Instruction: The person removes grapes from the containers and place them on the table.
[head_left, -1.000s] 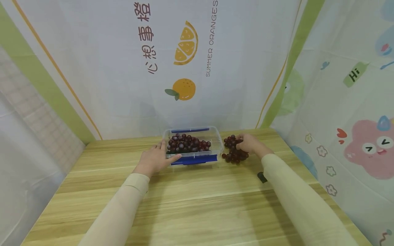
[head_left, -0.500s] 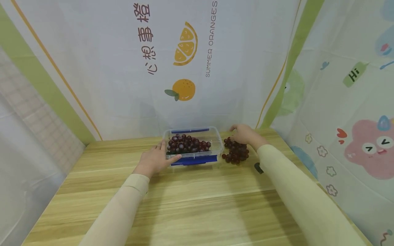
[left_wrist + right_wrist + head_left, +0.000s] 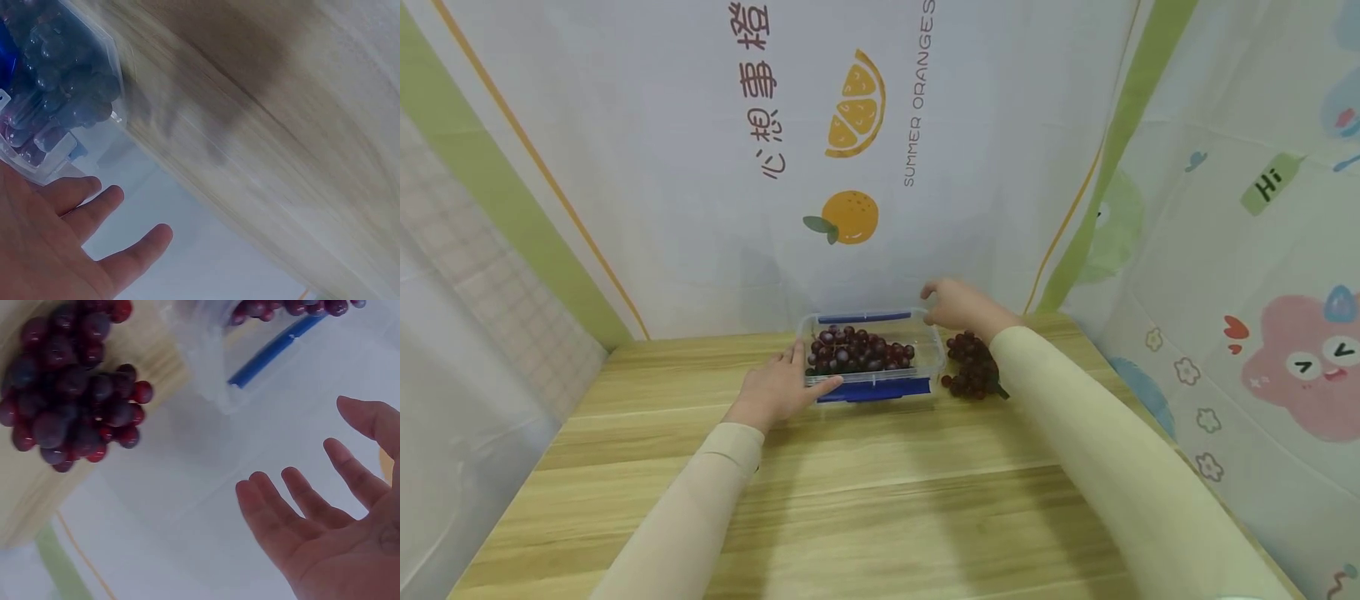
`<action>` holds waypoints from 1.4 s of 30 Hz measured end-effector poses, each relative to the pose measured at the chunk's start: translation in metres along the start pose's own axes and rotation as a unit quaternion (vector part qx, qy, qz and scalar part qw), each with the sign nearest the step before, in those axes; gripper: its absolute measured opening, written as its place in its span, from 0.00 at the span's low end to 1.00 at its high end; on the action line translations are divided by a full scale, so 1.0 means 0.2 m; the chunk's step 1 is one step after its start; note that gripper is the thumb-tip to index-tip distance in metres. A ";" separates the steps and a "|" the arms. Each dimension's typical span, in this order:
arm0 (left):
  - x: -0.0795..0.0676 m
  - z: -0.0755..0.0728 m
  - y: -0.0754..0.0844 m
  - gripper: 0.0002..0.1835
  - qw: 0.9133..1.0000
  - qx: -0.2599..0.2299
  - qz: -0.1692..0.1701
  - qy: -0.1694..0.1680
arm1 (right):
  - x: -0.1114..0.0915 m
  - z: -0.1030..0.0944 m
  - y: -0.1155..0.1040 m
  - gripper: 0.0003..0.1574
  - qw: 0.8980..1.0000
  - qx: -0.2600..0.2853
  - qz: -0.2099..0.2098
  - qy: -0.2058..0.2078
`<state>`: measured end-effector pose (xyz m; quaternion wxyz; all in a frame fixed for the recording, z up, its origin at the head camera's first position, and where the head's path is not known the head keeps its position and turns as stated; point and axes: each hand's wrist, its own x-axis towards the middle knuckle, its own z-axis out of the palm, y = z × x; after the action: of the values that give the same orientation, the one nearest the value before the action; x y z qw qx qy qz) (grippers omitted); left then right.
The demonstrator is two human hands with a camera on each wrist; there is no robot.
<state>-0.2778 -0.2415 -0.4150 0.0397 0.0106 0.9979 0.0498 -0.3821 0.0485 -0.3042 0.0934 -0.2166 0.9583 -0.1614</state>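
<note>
A clear plastic box [image 3: 942, 354] with blue latches stands at the back of the table, a bunch of dark red grapes [image 3: 859, 350] inside it. My left hand [image 3: 778, 390] rests against its left end, thumb along the front rim. In the left wrist view the fingers of that hand [image 3: 56, 240] stretch out straight beside the box wall [image 3: 117, 75]. Above the back right corner of the box is my right hand [image 3: 961, 306]; the right wrist view shows its fingers [image 3: 265, 506] spread, holding nothing. A second bunch of grapes [image 3: 970, 371] lies on the table right of the box, partly behind the right sleeve.
The wood-grain table [image 3: 865, 500] extends toward me in front of the box. A white cloth [image 3: 700, 250] printed with oranges hangs right behind the table's back edge. Another printed cloth [image 3: 1210, 350] hangs along the right side.
My right hand has moved left and up, from the loose bunch of grapes to over the box's back right corner. That bunch stays on the table. My left hand has stayed on the box.
</note>
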 end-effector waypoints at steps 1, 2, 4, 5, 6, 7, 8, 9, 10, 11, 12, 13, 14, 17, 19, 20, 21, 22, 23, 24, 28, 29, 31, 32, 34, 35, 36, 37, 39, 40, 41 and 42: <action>0.00 0.00 0.00 0.66 1.000 -0.001 0.001 -0.001 | 0.00 -0.01 -0.02 0.31 1.000 -0.004 -0.005 0.000; 0.00 0.00 0.00 0.65 1.000 -0.002 0.001 -0.002 | 0.00 -0.01 -0.04 0.31 1.000 -0.007 -0.008 -0.001; 0.00 0.00 0.00 0.65 1.000 -0.002 0.000 -0.004 | 0.00 -0.02 -0.08 0.32 1.000 -0.005 -0.011 -0.006; 0.00 0.00 0.00 0.65 1.000 -0.002 0.000 -0.004 | 0.01 -0.02 -0.10 0.33 1.000 -0.007 -0.013 -0.008; 0.00 0.00 0.00 0.65 1.000 -0.002 -0.002 -0.005 | 0.01 -0.02 -0.12 0.33 1.000 -0.010 -0.015 -0.010; 0.00 0.00 0.00 0.65 1.000 -0.003 -0.002 -0.005 | 0.01 -0.02 -0.14 0.34 1.000 -0.014 -0.016 -0.012; 0.00 0.00 0.00 0.65 1.000 -0.003 -0.003 -0.005 | 0.02 -0.02 -0.15 0.34 1.000 -0.017 -0.017 -0.014; 0.00 0.00 0.00 0.65 1.000 -0.003 -0.004 -0.004 | 0.02 -0.02 -0.17 0.34 0.999 -0.021 -0.019 -0.015; 0.00 0.00 0.00 0.65 1.000 -0.003 -0.004 -0.003 | 0.03 -0.02 -0.18 0.34 0.999 -0.024 -0.022 -0.017; 0.00 0.00 0.00 0.65 1.000 -0.004 -0.005 -0.003 | 0.03 -0.01 -0.20 0.34 0.999 -0.026 -0.025 -0.019; 0.00 0.00 0.00 0.66 1.000 -0.005 -0.005 -0.002 | 0.04 -0.01 -0.21 0.34 0.999 -0.027 -0.028 -0.020; 0.00 0.00 0.00 0.66 1.000 -0.005 -0.004 -0.001 | 0.04 0.00 -0.23 0.34 0.999 -0.029 -0.031 -0.022; 0.00 0.01 -0.01 0.66 1.000 -0.005 -0.004 0.000 | 0.05 0.01 -0.24 0.34 0.999 -0.031 -0.035 -0.022; 0.01 0.02 -0.01 0.66 1.000 -0.007 -0.005 0.001 | 0.07 0.05 -0.29 0.34 0.998 -0.037 -0.048 -0.020; 0.01 0.02 -0.02 0.66 1.000 -0.008 -0.005 0.002 | 0.08 0.08 -0.31 0.35 0.998 -0.034 -0.053 -0.020; 0.00 0.03 -0.02 0.66 1.000 -0.009 -0.005 0.002 | 0.08 0.09 -0.33 0.35 0.998 -0.032 -0.054 -0.021; 0.01 0.03 -0.02 0.66 1.000 -0.009 -0.005 0.002 | 0.08 0.10 -0.34 0.35 0.998 -0.028 -0.053 -0.022; 0.01 0.03 -0.01 0.66 1.000 -0.008 -0.004 0.002 | 0.08 0.11 -0.35 0.35 0.998 -0.026 -0.052 -0.022; 0.00 0.03 -0.01 0.66 1.000 -0.007 -0.003 0.003 | 0.08 0.12 -0.36 0.36 0.998 -0.022 -0.050 -0.023; 0.00 0.02 -0.01 0.66 1.000 -0.006 -0.002 0.003 | 0.07 0.13 -0.37 0.36 0.998 -0.019 -0.049 -0.024; 0.00 0.01 -0.01 0.66 1.000 -0.007 0.000 0.001 | 0.08 0.18 -0.40 0.36 0.998 -0.025 -0.056 -0.025; 0.00 0.01 -0.01 0.65 1.000 -0.008 0.000 0.001 | 0.08 0.19 -0.41 0.36 0.997 -0.031 -0.060 -0.026; -0.01 0.01 -0.01 0.65 1.000 -0.010 0.001 0.000 | 0.09 0.22 -0.44 0.36 0.996 -0.047 -0.068 -0.023; -0.01 0.01 -0.01 0.64 1.000 -0.009 0.001 0.000 | 0.10 0.23 -0.45 0.36 0.996 -0.057 -0.072 -0.020; -0.01 0.01 -0.01 0.64 1.000 -0.009 0.001 0.000 | 0.11 0.25 -0.47 0.37 0.994 -0.067 -0.079 -0.020; -0.01 0.01 -0.01 0.64 1.000 -0.009 0.001 -0.001 | 0.11 0.26 -0.48 0.38 0.994 -0.070 -0.082 -0.018; -0.01 0.01 -0.01 0.64 1.000 -0.009 0.001 -0.001 | 0.12 0.27 -0.49 0.38 0.994 -0.072 -0.084 -0.018; 0.00 0.01 -0.01 0.64 1.000 -0.008 0.001 0.000 | 0.12 0.28 -0.50 0.40 0.993 -0.075 -0.086 -0.019; 0.00 0.01 0.00 0.65 1.000 -0.008 0.001 0.000 | 0.13 0.30 -0.52 0.43 0.993 -0.079 -0.086 -0.025; 0.00 0.01 0.00 0.65 1.000 -0.007 0.002 0.001 | 0.13 0.31 -0.52 0.44 0.993 -0.082 -0.084 -0.027; 0.00 0.00 0.00 0.65 1.000 -0.007 0.003 0.001 | 0.13 0.32 -0.53 0.46 0.993 -0.083 -0.081 -0.033; 0.00 0.00 0.00 0.65 1.000 -0.006 0.004 0.002 | 0.14 0.32 -0.54 0.48 0.993 -0.085 -0.077 -0.039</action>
<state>-0.2777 -0.2421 -0.4160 0.0380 0.0139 0.9976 0.0562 -0.3490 -0.0729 -0.3299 0.0989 -0.3026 0.9448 -0.0778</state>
